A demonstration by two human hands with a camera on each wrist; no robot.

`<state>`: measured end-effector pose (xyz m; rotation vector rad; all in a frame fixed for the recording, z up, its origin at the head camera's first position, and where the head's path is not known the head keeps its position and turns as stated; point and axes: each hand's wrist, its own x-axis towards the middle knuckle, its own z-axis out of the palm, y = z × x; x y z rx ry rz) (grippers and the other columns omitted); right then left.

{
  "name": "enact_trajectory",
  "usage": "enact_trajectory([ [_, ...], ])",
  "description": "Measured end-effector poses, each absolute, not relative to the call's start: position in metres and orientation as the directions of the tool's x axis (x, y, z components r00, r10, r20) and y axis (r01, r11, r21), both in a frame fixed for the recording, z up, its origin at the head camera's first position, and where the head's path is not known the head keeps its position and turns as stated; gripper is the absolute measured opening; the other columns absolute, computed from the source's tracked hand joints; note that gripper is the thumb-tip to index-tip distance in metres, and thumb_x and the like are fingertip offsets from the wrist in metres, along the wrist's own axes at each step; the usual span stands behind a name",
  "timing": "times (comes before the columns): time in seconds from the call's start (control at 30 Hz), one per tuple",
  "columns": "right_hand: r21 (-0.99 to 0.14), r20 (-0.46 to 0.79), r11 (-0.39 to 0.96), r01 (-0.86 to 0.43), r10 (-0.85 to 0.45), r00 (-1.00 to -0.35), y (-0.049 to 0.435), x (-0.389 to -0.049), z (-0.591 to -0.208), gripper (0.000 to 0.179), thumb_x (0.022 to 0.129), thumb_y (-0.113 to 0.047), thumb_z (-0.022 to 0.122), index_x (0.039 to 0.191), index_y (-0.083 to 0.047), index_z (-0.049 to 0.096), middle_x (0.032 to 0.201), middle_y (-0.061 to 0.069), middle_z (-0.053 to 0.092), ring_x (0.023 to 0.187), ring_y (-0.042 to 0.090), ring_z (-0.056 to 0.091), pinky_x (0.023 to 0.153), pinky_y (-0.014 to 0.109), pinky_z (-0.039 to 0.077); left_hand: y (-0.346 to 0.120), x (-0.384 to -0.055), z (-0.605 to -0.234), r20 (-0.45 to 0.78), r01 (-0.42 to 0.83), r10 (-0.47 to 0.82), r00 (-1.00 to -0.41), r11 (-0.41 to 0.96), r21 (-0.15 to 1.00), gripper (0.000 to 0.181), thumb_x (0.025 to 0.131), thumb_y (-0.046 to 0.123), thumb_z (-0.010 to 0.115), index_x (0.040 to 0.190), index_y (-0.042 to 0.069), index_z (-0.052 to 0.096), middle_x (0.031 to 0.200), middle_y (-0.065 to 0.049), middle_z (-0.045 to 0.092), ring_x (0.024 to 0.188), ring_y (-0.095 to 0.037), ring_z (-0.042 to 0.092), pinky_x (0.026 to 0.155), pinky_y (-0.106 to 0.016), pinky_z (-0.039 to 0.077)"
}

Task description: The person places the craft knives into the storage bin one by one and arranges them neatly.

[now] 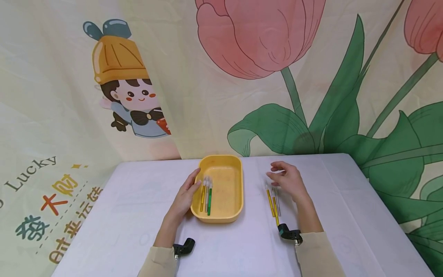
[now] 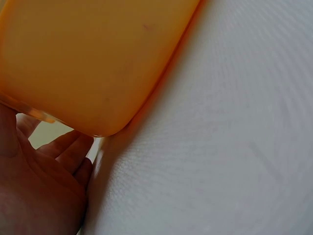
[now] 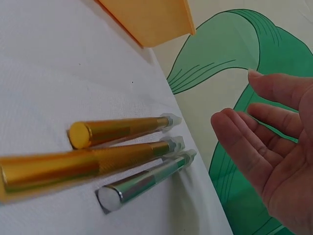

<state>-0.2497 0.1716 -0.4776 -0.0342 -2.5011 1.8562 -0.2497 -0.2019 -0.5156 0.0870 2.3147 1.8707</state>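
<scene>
My left hand (image 1: 184, 196) grips the left rim of a yellow plastic tray (image 1: 240, 184), thumb over the edge and fingers along the outside. In the left wrist view, the tray (image 2: 98, 58) shows its outer wall beside the hand (image 2: 44, 181). Inside the tray, at the left, lie gold, silver and green craft knives (image 1: 209, 200) with clear caps. My right hand (image 1: 288, 179) hovers above the capped ends of gold and silver craft knives (image 1: 270, 202) on the table. Its fingers are loosely bent, apart from the knives, and hold nothing in the right wrist view.
A white cloth covers the table (image 1: 332, 200). Behind it hangs a printed curtain (image 1: 194, 107) with tulips and a cartoon figure, close to the table's back edge. Black wrist cameras (image 1: 290, 233) sit on both wrists, the right one overlapping the near end of a gold knife.
</scene>
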Motion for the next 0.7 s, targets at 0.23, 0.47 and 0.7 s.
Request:
enact_trajectory([
  [0.23,-0.95,-0.014,0.312,0.022,0.026,-1.0,0.178,-0.25,-0.48,0.045,0.096,-0.015,0.075,0.136,-0.001,0.062,0.122,0.021,0.063,0.102,0.041,0.071,0.077,0.036,0.065,-0.202,-0.25,-0.516,-0.083,-0.049,0.157,-0.984,0.211,0.976,0.054,0.111,0.038,0.047,0.163,0.034,0.033,0.173,0.012,0.021,0.163,-0.014,0.008,0.133,-0.048,0.005],
  [0.47,-0.935,-0.057,0.352,0.048,-0.015,-0.998,0.185,-0.251,-0.483,0.048,0.095,-0.013,0.076,0.137,0.004,0.06,0.121,0.021,0.065,0.094,0.031,0.072,0.079,0.039,0.065,-0.203,-0.25,-0.518,-0.08,-0.045,0.161,-0.984,0.21,0.977,0.054,0.111,0.039,0.046,0.163,0.034,0.033,0.173,0.011,0.021,0.163,-0.014,0.009,0.133,-0.048,0.006],
  [0.7,-0.899,-0.11,0.432,0.078,-0.049,-0.993,0.192,-0.251,-0.485,0.042,0.095,-0.014,0.075,0.132,0.004,0.063,0.12,0.02,0.067,0.088,0.025,0.068,0.079,0.037,0.064,-0.203,-0.25,-0.517,-0.082,-0.048,0.156,-0.984,0.213,0.976,0.055,0.11,0.041,0.047,0.163,0.034,0.033,0.173,0.012,0.022,0.163,-0.015,0.009,0.133,-0.049,0.007],
])
